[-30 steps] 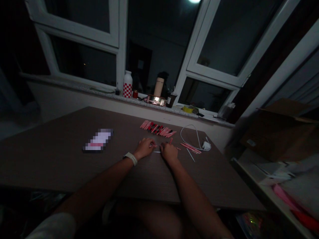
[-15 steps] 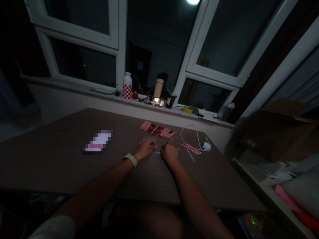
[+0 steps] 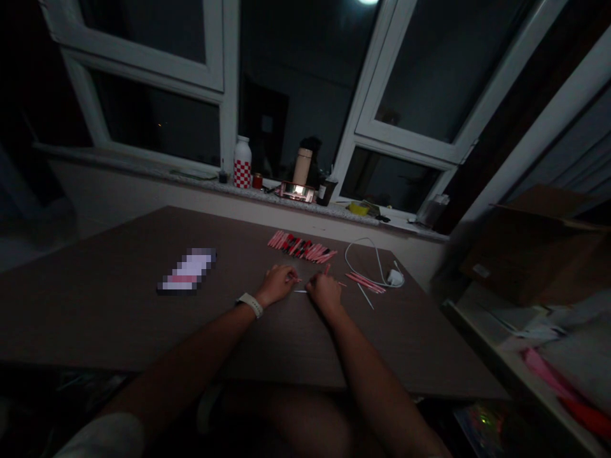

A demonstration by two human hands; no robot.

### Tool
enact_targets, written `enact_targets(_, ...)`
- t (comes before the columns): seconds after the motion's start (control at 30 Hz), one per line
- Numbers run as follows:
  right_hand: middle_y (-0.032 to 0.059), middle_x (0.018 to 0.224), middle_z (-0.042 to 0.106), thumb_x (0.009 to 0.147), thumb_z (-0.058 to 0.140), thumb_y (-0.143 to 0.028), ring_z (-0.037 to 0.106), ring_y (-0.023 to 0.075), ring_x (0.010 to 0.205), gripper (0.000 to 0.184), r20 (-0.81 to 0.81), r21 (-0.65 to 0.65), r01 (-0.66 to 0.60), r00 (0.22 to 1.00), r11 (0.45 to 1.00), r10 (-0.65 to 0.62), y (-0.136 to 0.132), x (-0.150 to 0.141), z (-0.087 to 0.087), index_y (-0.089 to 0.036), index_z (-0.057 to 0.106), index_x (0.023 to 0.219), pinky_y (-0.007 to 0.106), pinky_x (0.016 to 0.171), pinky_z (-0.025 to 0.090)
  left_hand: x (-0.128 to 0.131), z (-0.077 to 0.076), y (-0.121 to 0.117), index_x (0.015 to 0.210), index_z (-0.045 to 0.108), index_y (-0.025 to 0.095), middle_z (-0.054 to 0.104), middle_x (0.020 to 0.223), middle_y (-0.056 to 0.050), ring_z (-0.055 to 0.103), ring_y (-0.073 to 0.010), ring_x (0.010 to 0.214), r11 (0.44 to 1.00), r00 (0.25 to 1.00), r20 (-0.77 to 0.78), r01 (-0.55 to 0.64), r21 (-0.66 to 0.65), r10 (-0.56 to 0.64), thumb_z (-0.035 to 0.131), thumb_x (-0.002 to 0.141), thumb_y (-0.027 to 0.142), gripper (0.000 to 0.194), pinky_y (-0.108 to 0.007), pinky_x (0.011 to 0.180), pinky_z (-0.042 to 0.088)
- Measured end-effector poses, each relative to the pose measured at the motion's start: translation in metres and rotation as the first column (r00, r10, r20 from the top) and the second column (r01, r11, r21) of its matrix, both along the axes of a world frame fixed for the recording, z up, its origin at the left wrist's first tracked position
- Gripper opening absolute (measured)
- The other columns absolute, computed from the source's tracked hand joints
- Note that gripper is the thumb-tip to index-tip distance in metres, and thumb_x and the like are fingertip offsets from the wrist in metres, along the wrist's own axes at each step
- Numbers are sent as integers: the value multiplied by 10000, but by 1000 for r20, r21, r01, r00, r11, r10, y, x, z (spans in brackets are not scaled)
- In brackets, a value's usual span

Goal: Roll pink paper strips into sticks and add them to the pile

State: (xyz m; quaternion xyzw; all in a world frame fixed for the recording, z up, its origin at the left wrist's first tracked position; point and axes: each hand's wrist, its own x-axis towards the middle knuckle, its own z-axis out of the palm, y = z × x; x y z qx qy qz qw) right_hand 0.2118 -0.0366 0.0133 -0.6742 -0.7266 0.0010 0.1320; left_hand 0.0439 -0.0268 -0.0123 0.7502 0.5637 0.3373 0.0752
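Head view: dark laminate table [image 3: 119,305], hands mid-top, well apart from near edge. Left hand [image 3: 275,285] fingertips pinched on short pink straw piece [image 3: 293,278]; right hand [image 3: 325,294] curled, grip unclear. Thin white stick [image 3: 300,291] between hands. Row of red-pink straws [image 3: 300,247] just beyond; white charger cable [image 3: 370,267] to right.

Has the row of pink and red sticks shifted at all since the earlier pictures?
No. The row of pink and red sticks lies where it did, with the same gap to the white charger, shifted in no direction.
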Motion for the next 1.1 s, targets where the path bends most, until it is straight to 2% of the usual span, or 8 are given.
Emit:
enact_targets(0.27, 125, 914, 719, 825, 567, -425, 677, 230, 892, 288, -58, 0, -33, 998, 999, 33, 2, 3, 3, -194, 714, 915, 284, 748, 467, -1, -1, 0, 903, 657, 224, 674, 1000, -44, 550, -232, 988, 1000, 1000, 2, -5, 2, 5, 586, 846, 381, 181, -349, 861, 384)
enact_targets(0.37, 102, 872, 725, 829, 557, -407, 681, 214, 853, 264, -172, 72, -27, 984, 997, 39, 3, 8, 3, -196, 698, 899, 261, 722, 460, -1, -1, 0, 912, 650, 225, 672, 1006, -43, 546, -231, 995, 1000, 1000, 14, -2, 3, 1, 583, 850, 372, 174, -346, 861, 381)
enact_targets(0.43, 77, 830, 725, 822, 559, -368, 679, 193, 801, 225, -284, 146, -49, 955, 988, 90, 4, 10, 3, -190, 683, 879, 245, 710, 457, -1, 0, 0, 921, 645, 223, 672, 1001, -42, 545, -228, 992, 1000, 1000, 25, 10, 9, -10, 574, 857, 368, 174, -340, 856, 382)
enact_targets(0.6, 44, 796, 718, 797, 552, -309, 665, 164, 722, 186, -533, 257, -154, 801, 954, 273, 3, 9, -2, -172, 653, 872, 240, 702, 469, -1, 0, 1, 910, 634, 212, 673, 961, -40, 552, -217, 940, 997, 997, 60, 34, 62, -38, 539, 878, 348, 169, -327, 829, 404)
enact_targets(0.87, 22, 774, 703, 777, 562, -344, 640, 150, 672, 220, -711, 289, -179, 618, 941, 336, 8, 8, -8, -177, 601, 914, 250, 683, 474, 4, 6, -2, 977, 622, 186, 647, 961, -57, 565, -192, 931, 983, 957, 233, 148, 110, -170, 505, 901, 349, 215, -296, 794, 464)
enact_targets(1.0, 19, 712, 668, 728, 601, -363, 597, 150, 619, 222, -813, 332, -180, 443, 926, 378, 14, 7, -10, -169, 626, 833, 247, 611, 452, 6, 9, -4, 967, 633, 177, 636, 912, -51, 574, -181, 875, 971, 936, 281, 171, 165, -212, 509, 901, 348, 221, -291, 761, 473)
enact_targets(1.1, 10, 666, 645, 692, 633, -357, 553, 135, 557, 212, -885, 311, -187, 301, 932, 356, 15, 7, -8, -167, 641, 787, 236, 546, 417, 7, 10, -5, 950, 645, 177, 642, 881, -47, 576, -174, 838, 961, 926, 287, 193, 197, -245, 517, 900, 353, 223, -286, 746, 469)
